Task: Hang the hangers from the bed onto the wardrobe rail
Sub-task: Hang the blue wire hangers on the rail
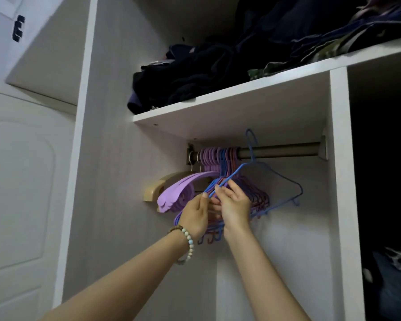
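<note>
both hands are raised into the open wardrobe, working on one blue wire hanger (232,173). the left hand (195,217), a bead bracelet (189,242) on its wrist, pinches the lower left tip of the hanger between thumb and curled fingers. the right hand (236,206) sits just beside it, fingertips closed on the same sloping wire a little higher up. the hanger is tilted, with its hook rising in front of the rail (283,150) and reaching above it, close under the shelf (241,100); whether the hook is over the rail cannot be told. towards the left end of the rail hang a packed row of purple hangers (208,157) and, touching them on the right, a bunch of thin blue and pink hangers (259,198) that spreads out behind the hands. a beige hanger (154,188) hangs at the far left, near the wardrobe wall. dark folded clothes (195,72) lie piled on the shelf above. a white door (21,193) stands to the left
</note>
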A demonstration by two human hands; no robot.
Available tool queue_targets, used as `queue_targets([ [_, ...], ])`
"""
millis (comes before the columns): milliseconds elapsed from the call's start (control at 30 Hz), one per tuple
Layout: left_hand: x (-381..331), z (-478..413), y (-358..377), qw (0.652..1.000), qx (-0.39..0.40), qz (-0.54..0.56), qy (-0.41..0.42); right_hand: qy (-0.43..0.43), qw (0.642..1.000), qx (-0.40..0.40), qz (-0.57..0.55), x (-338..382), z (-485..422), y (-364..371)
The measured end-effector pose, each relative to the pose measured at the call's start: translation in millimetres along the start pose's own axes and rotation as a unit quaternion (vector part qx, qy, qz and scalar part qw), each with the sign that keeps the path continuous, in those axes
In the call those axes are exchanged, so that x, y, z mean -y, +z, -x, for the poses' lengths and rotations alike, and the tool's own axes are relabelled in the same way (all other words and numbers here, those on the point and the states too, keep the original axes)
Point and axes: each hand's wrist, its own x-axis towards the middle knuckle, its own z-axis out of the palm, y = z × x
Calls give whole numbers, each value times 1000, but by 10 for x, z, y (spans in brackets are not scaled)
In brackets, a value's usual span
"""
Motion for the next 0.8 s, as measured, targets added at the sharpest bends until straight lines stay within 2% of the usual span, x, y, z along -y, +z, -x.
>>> queue_targets([
  [267,213,-207,-67,998,34,-36,-35,31,998,4,46,-44,-207,-23],
  [467,269,-205,-138,975,49,-207,-69,61,992,4,112,-200,-346,-92],
  [567,286,-240,-159,963,36,-261,-49,66,991,15,119,-234,-372,-140],
  [800,298,-259,-185,958,4,-282,-50,58,989,24,136,-227,-446,-129],
])
